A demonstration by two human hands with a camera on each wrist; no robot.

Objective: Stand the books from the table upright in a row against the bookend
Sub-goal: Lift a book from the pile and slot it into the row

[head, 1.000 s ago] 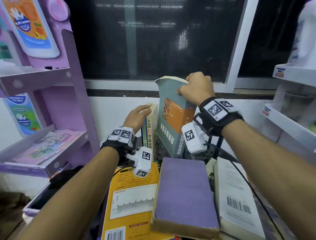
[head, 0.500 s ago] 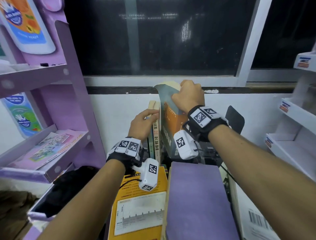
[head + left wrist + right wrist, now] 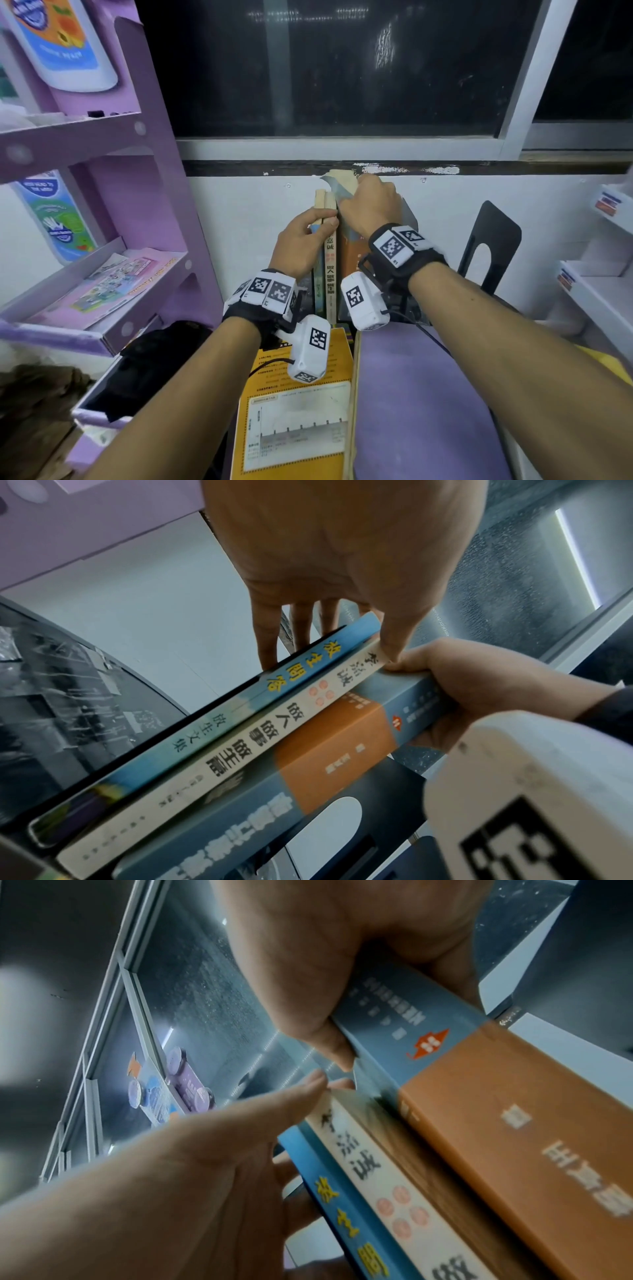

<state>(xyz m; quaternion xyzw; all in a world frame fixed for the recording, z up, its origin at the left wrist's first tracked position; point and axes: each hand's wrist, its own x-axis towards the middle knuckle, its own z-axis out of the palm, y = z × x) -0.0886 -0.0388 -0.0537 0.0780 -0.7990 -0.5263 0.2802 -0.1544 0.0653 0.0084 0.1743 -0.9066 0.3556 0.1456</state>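
Two thin books stand upright by the wall, a blue book (image 3: 318, 277) and a cream book (image 3: 330, 274). My left hand (image 3: 317, 228) pinches them near the top: fingers (image 3: 270, 631) flat on the blue cover, thumb on the cream spine. My right hand (image 3: 370, 205) grips the top of a thick grey-and-orange book (image 3: 342, 737), which stands upright against the cream book's right side. A black bookend (image 3: 489, 246) stands apart to the right. Another dark bookend (image 3: 85, 696) sits left of the blue book. A yellow book (image 3: 298, 411) and a purple book (image 3: 411, 394) lie flat in front.
A purple shelf unit (image 3: 102, 144) with leaflets stands close on the left. White shelves (image 3: 603, 291) stand on the right. The white wall and a dark window (image 3: 342, 68) are right behind the books. A dark bag (image 3: 150, 363) lies at the lower left.
My right hand has brought the grey-and-orange book down from a raised tilt to upright against the cream book. The left hand has kept its hold on the two thin books.
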